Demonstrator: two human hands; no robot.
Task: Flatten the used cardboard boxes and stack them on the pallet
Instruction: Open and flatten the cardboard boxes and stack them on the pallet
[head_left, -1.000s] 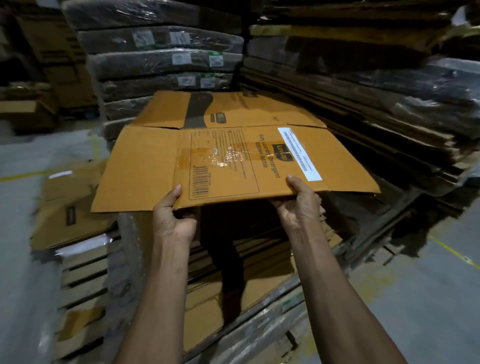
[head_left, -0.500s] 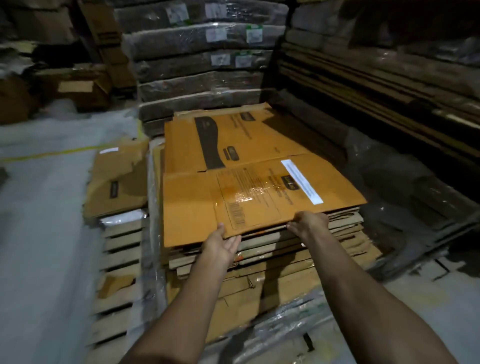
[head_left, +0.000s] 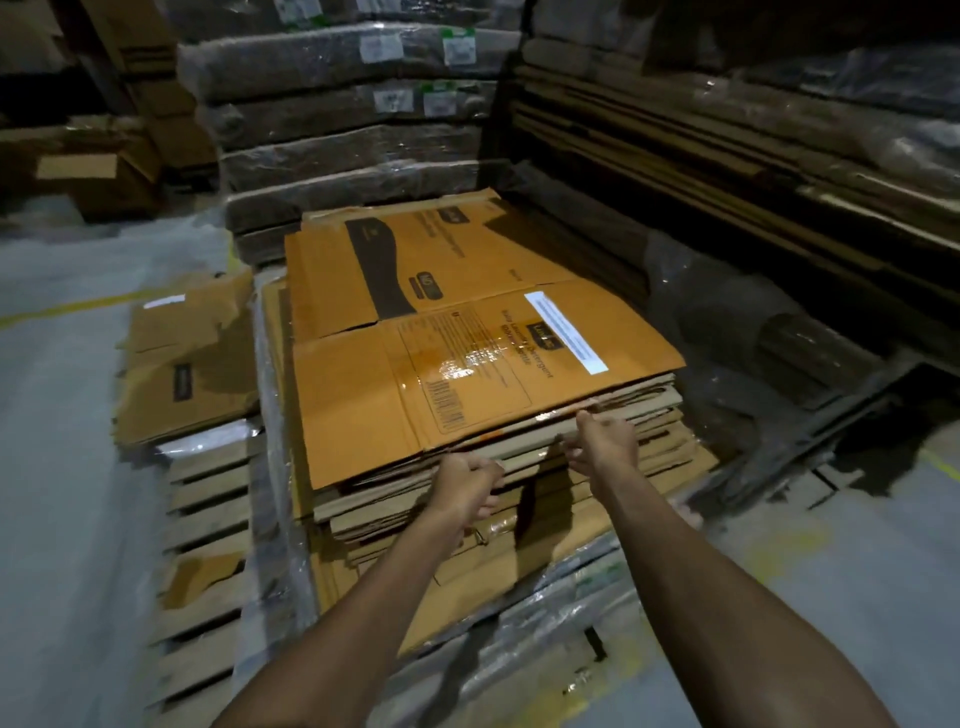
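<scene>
One flat glossy-taped cardboard box (head_left: 467, 364), stacked.

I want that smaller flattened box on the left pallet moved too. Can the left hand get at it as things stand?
Probably yes. The left hand holds nothing, and the smaller flattened box lies uncovered on the left pallet, with nothing between them, though reaching it likely means leaning left.

Single head-worn view looked forward and steeply down from close above the near edge of the stack of flattened orange-brown cardboard boxes (head_left: 467, 374); wrapped bales stood beyond it.
</scene>
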